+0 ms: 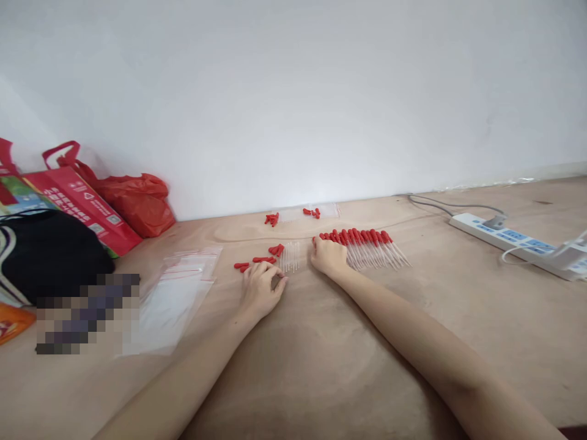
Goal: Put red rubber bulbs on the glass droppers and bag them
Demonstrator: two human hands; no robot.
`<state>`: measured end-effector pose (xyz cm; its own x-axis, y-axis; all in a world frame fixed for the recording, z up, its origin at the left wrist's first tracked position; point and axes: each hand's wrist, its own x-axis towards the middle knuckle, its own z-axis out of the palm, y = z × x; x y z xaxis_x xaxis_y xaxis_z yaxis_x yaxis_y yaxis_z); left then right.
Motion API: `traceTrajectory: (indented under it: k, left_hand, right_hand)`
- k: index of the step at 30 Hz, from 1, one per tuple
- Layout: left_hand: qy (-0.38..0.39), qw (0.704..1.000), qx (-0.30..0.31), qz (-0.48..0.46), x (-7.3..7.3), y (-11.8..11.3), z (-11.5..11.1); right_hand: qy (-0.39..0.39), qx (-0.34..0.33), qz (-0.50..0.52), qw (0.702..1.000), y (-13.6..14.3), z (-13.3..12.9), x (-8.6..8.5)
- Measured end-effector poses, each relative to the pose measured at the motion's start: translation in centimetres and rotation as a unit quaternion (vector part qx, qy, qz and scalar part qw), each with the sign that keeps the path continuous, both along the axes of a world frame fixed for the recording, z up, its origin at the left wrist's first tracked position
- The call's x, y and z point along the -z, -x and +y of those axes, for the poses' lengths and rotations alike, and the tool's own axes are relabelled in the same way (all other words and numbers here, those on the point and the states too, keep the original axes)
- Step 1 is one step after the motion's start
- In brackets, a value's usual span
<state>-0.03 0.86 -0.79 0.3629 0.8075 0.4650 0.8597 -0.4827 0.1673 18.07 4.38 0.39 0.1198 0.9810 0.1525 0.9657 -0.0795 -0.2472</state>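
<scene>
My left hand (263, 287) rests low over the table, its thumb and index tips close together beside a row of thin clear tubes (290, 257). Whether anything is between those tips cannot be made out. Loose red rubber bulbs (263, 260) lie just beyond its knuckles. My right hand (329, 256) is closed at the left end of a row of droppers (373, 247), clear tubes with red bulbs on top. A red tip shows at its fingers, apparently a dropper's bulb; the rest of that dropper is hidden by the hand.
Clear zip bags (177, 299) lie left of my left hand. Farther back are more red bulbs (271, 219) and a clear bag (328, 210) by the wall. A white power strip (518, 241) with cables sits right. Red bags (137, 205) and a black bag (55, 256) stand left.
</scene>
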Motion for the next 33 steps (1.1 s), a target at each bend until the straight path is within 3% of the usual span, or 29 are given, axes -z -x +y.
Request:
traceTrajectory:
  k: [7, 12, 19, 27, 33]
  left_hand:
    - [-0.021, 0.999, -0.036, -0.015, 0.1, -0.1, 1.1]
    - [-0.017, 0.995, -0.099, -0.004, -0.7, -0.5, 4.3]
    - [0.048, 0.995, -0.078, 0.031, -1.2, -1.1, 8.3]
    - [0.051, 0.996, -0.077, 0.015, -1.5, -0.8, 7.8]
    - [0.007, 0.994, -0.087, -0.059, -1.5, -0.3, 7.1]
  right_hand:
    - [-0.017, -0.011, 0.006, 1.000, 0.6, 0.1, -0.2]
    - [0.023, 0.001, 0.044, 0.999, 2.1, 0.8, -0.6]
    - [0.059, 0.003, 0.062, 0.996, 3.8, 1.7, -1.1]
    - [0.094, -0.011, 0.077, 0.993, 3.9, 1.7, -1.2]
    - [0.103, -0.018, 0.087, 0.991, 3.7, 1.9, -1.4]
